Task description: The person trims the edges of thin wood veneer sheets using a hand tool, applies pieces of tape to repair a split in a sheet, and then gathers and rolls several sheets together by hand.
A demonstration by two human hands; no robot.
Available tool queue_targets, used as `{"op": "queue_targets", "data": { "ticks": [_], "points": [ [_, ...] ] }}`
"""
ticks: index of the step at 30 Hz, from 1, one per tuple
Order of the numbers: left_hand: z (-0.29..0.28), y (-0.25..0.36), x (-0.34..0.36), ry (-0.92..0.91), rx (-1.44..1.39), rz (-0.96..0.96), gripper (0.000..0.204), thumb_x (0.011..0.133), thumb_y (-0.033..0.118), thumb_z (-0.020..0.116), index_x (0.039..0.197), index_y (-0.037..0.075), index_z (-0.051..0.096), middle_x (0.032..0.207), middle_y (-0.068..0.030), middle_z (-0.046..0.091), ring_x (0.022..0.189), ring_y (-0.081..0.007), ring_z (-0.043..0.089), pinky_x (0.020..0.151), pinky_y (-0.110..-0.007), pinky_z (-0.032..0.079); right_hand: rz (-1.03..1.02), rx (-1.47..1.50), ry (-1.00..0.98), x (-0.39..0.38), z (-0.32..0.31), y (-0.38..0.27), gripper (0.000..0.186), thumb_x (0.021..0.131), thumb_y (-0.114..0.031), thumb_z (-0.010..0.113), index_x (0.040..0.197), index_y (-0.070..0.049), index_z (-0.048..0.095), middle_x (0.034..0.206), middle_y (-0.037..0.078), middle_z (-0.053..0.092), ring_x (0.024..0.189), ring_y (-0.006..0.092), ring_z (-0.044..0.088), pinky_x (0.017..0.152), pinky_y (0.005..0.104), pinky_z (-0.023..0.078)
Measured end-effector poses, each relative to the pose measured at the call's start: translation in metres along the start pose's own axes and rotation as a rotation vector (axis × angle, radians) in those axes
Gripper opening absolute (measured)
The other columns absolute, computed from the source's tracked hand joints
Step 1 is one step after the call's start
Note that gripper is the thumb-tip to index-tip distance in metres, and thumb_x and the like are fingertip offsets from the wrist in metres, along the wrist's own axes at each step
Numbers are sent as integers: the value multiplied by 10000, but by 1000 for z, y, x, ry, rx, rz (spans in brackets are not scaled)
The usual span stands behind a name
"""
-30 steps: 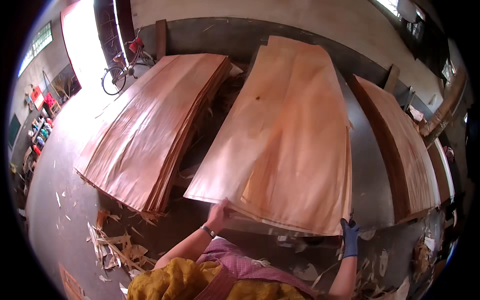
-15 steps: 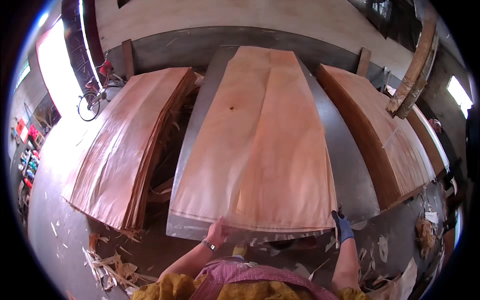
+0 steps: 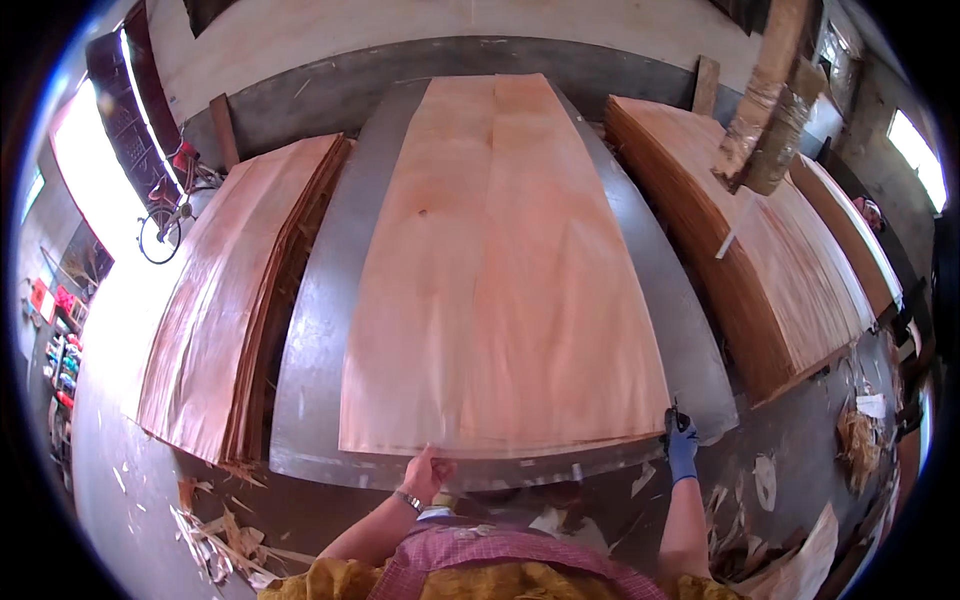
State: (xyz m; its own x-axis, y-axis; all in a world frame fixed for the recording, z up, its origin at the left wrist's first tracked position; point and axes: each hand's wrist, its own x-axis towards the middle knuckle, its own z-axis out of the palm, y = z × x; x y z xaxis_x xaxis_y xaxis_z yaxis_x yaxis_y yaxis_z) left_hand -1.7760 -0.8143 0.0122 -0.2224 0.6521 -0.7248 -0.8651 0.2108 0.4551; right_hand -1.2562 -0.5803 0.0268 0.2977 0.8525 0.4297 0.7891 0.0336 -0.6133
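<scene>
While both hands grip its near edge, veneer sheet (image 3: pixel 500 270) lies flat.
Bare left hand (image 3: pixel 427 472) pinches it; blue-gloved right hand (image 3: pixel 682 446) clutches the corner.

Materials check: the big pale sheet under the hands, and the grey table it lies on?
Large pale pinkish-tan sheet: looks like thin wood veneer, unfinished and matte; long grain lines, a small knot and a seam down its length. Grey flat table: probably sheet metal, dull sheen with scuffs, thin edge. The bare left hand touches the sheet's near edge; the right hand, in a blue glove, is at its near right corner.
</scene>
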Motion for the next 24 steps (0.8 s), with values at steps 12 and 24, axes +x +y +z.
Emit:
{"op": "queue_targets", "data": {
  "ticks": [12,24],
  "points": [
    [72,-100,14,214,42,57,237,972,237,528,974,3,558,854,-150,650,622,-290,657,582,-403,583,75,122,-541,-31,-17,9,292,843,-323,693,767,-50,621,655,123,639,604,306,623,557,426,468],
    [64,-101,15,338,30,138,247,961,226,561,887,-9,540,739,-157,624,536,-289,609,535,-398,576,690,537,-533,65,-60,22,378,927,-424,587,1199,-169,531,577,21,517,375,120,448,354,269,316]
  ]
}}
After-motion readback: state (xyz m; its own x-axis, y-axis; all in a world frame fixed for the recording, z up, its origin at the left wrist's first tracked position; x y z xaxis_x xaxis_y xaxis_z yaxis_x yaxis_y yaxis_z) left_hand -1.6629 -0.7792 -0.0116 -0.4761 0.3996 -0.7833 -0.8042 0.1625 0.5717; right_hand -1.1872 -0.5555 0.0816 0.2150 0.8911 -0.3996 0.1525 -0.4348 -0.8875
